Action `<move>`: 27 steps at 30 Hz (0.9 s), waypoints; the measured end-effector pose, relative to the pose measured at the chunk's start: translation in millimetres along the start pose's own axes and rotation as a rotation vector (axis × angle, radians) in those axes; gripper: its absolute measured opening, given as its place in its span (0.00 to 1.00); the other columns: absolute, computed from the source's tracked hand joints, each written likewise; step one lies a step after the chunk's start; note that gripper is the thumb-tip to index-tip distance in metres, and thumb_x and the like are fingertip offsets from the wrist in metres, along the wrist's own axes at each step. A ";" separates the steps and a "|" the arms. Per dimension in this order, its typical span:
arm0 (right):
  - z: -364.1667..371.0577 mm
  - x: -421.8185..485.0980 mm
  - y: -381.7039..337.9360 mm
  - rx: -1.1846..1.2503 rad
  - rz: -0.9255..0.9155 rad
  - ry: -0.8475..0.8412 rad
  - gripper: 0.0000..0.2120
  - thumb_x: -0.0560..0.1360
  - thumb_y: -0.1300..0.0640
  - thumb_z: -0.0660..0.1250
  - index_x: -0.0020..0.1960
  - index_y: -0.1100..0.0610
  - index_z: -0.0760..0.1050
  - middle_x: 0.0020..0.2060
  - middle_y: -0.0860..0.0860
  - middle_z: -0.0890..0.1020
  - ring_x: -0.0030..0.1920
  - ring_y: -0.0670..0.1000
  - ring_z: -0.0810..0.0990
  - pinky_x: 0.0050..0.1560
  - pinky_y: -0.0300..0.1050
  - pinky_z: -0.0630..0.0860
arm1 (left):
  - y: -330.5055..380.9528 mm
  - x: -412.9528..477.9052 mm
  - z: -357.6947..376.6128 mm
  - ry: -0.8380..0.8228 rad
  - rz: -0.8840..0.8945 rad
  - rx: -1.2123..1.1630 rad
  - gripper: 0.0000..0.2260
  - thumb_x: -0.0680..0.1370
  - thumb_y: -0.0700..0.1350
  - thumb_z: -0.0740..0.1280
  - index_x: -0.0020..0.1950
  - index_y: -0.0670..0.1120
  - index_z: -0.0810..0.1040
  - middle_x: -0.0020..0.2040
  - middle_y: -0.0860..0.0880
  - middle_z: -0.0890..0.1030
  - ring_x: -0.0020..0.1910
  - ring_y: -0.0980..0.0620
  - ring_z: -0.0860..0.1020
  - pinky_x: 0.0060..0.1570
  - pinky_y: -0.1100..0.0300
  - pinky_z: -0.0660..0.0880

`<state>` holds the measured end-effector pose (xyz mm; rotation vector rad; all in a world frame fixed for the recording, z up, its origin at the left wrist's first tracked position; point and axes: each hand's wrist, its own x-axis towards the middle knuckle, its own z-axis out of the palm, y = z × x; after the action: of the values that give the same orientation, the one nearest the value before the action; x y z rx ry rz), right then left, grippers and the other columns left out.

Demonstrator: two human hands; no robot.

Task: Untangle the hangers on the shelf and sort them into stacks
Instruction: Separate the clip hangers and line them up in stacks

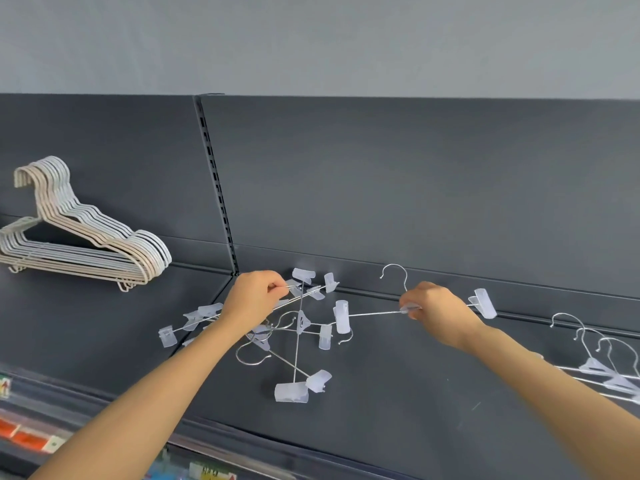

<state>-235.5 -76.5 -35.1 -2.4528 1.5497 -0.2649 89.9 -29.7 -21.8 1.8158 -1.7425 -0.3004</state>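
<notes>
A tangle of metal clip hangers (pixel 298 336) with clear plastic clips lies on the dark shelf (pixel 398 393). My left hand (pixel 254 299) pinches the bar of one hanger at the top of the tangle. My right hand (pixel 438 311) grips the middle of another clip hanger (pixel 374 313), held level just above the shelf with its hook (pixel 394 271) pointing up. Its left clip hangs beside the tangle; whether it still touches the pile is unclear. A small stack of clip hangers (pixel 602 370) lies at the right edge.
A stack of white and beige plastic hangers (pixel 86 244) leans against the back panel on the left shelf section. A slotted upright (pixel 218 188) divides the two sections. Price labels (pixel 27 438) run along the shelf's front edge below.
</notes>
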 end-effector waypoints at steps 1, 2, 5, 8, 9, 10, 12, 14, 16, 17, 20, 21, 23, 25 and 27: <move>0.1 -0.2 -1.5 0.004 0.005 -0.007 0.08 0.76 0.62 0.61 0.48 0.52 0.77 0.46 0.52 0.75 0.46 0.57 0.77 0.47 0.54 0.77 | 0.6 -0.6 -0.3 -0.040 0.002 -0.034 0.05 0.73 0.41 0.69 0.38 0.48 0.83 0.37 0.55 0.83 0.38 0.56 0.80 0.43 0.57 0.78; 0.6 -0.7 -2.9 0.006 0.004 -0.013 0.08 0.76 0.62 0.61 0.47 0.52 0.77 0.46 0.52 0.75 0.46 0.57 0.77 0.46 0.54 0.77 | 0.2 -1.6 0.3 -0.088 0.003 -0.047 0.05 0.72 0.42 0.70 0.37 0.50 0.82 0.36 0.55 0.83 0.38 0.56 0.80 0.43 0.57 0.78; 2.0 -2.1 -6.3 0.005 0.029 -0.028 0.08 0.77 0.62 0.61 0.47 0.53 0.78 0.46 0.52 0.75 0.45 0.57 0.77 0.45 0.52 0.77 | -2.3 -3.1 5.4 -0.240 0.016 0.085 0.08 0.71 0.45 0.71 0.32 0.54 0.78 0.35 0.55 0.82 0.38 0.54 0.80 0.43 0.53 0.78; 0.4 -3.6 -9.4 0.030 0.055 0.010 0.08 0.76 0.62 0.62 0.48 0.53 0.78 0.47 0.52 0.76 0.46 0.56 0.78 0.46 0.51 0.76 | 1.2 -4.0 13.8 -0.321 0.112 0.176 0.06 0.72 0.51 0.69 0.35 0.54 0.78 0.39 0.55 0.80 0.41 0.53 0.78 0.44 0.53 0.76; -0.8 -4.0 -9.8 0.046 0.067 0.025 0.08 0.76 0.62 0.62 0.49 0.53 0.78 0.48 0.52 0.76 0.46 0.56 0.78 0.46 0.50 0.76 | 4.0 -4.0 16.5 -0.320 0.150 0.160 0.06 0.74 0.52 0.68 0.38 0.53 0.79 0.40 0.55 0.80 0.42 0.54 0.77 0.44 0.54 0.76; -1.9 -4.6 -10.6 0.060 0.078 0.043 0.08 0.77 0.62 0.62 0.50 0.52 0.78 0.48 0.51 0.76 0.47 0.55 0.78 0.45 0.50 0.75 | 7.2 -2.9 19.0 -0.319 0.190 0.158 0.07 0.75 0.51 0.66 0.41 0.51 0.80 0.41 0.54 0.80 0.43 0.54 0.76 0.45 0.54 0.75; -4.4 -6.7 -12.7 0.077 0.114 0.064 0.08 0.77 0.61 0.62 0.50 0.51 0.78 0.47 0.50 0.75 0.46 0.54 0.77 0.43 0.49 0.73 | 14.9 1.5 25.5 -0.344 0.257 0.252 0.09 0.77 0.48 0.63 0.43 0.46 0.81 0.43 0.51 0.79 0.45 0.52 0.75 0.47 0.52 0.75; -4.0 -6.4 -11.9 0.102 0.114 0.097 0.08 0.76 0.62 0.63 0.49 0.51 0.78 0.46 0.51 0.77 0.47 0.56 0.77 0.45 0.49 0.75 | 24.8 5.9 34.3 -0.402 0.286 0.392 0.10 0.77 0.44 0.61 0.39 0.42 0.77 0.42 0.47 0.78 0.46 0.48 0.74 0.44 0.52 0.74; -4.3 -8.8 -12.5 0.129 0.131 0.105 0.08 0.75 0.62 0.64 0.49 0.52 0.79 0.44 0.52 0.77 0.46 0.56 0.77 0.45 0.47 0.75 | 34.5 8.9 43.2 -0.465 0.325 0.553 0.09 0.77 0.39 0.59 0.37 0.43 0.71 0.40 0.45 0.75 0.45 0.44 0.73 0.41 0.54 0.71; -4.7 -9.9 -12.2 0.135 0.143 0.105 0.08 0.75 0.62 0.64 0.50 0.52 0.79 0.44 0.52 0.77 0.46 0.55 0.77 0.46 0.47 0.75 | 37.6 10.4 47.4 -0.486 0.355 0.641 0.07 0.77 0.37 0.59 0.40 0.44 0.72 0.41 0.44 0.75 0.46 0.43 0.73 0.45 0.54 0.71; -6.8 -13.1 -11.3 0.153 0.160 0.111 0.08 0.76 0.62 0.63 0.51 0.52 0.79 0.45 0.53 0.76 0.46 0.55 0.76 0.46 0.47 0.74 | 40.7 14.3 57.1 -0.539 0.380 0.835 0.10 0.76 0.33 0.59 0.53 0.43 0.76 0.51 0.44 0.78 0.54 0.42 0.73 0.61 0.49 0.67; -8.1 -14.4 -11.7 0.156 0.166 0.112 0.08 0.76 0.62 0.63 0.51 0.52 0.79 0.45 0.53 0.76 0.46 0.55 0.76 0.45 0.46 0.74 | 40.3 15.7 59.6 -0.557 0.367 0.858 0.13 0.75 0.32 0.59 0.55 0.43 0.77 0.52 0.44 0.78 0.55 0.43 0.72 0.62 0.49 0.65; -9.8 -15.6 -10.3 0.161 0.170 0.116 0.08 0.76 0.62 0.63 0.50 0.52 0.79 0.44 0.53 0.76 0.45 0.55 0.76 0.44 0.46 0.73 | 40.7 17.9 62.0 -0.567 0.349 0.841 0.15 0.76 0.33 0.59 0.57 0.45 0.78 0.48 0.47 0.77 0.56 0.44 0.72 0.64 0.49 0.64; -11.3 -17.9 -10.0 0.160 0.168 0.120 0.09 0.76 0.62 0.63 0.50 0.53 0.79 0.44 0.53 0.77 0.45 0.55 0.76 0.45 0.47 0.74 | 40.5 19.8 60.8 -0.537 0.321 0.738 0.14 0.76 0.35 0.59 0.54 0.48 0.81 0.40 0.53 0.73 0.54 0.47 0.72 0.64 0.51 0.62; -11.9 -19.8 -10.0 0.164 0.167 0.122 0.09 0.76 0.63 0.63 0.50 0.53 0.79 0.44 0.53 0.77 0.45 0.54 0.76 0.45 0.47 0.74 | 39.0 20.2 56.9 -0.475 0.279 0.565 0.12 0.77 0.38 0.59 0.49 0.49 0.82 0.35 0.55 0.74 0.47 0.51 0.73 0.60 0.56 0.63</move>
<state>-238.5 -55.6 -21.5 -2.2047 1.6974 -0.4992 28.7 -62.5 -40.6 1.9400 -2.5901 -0.1338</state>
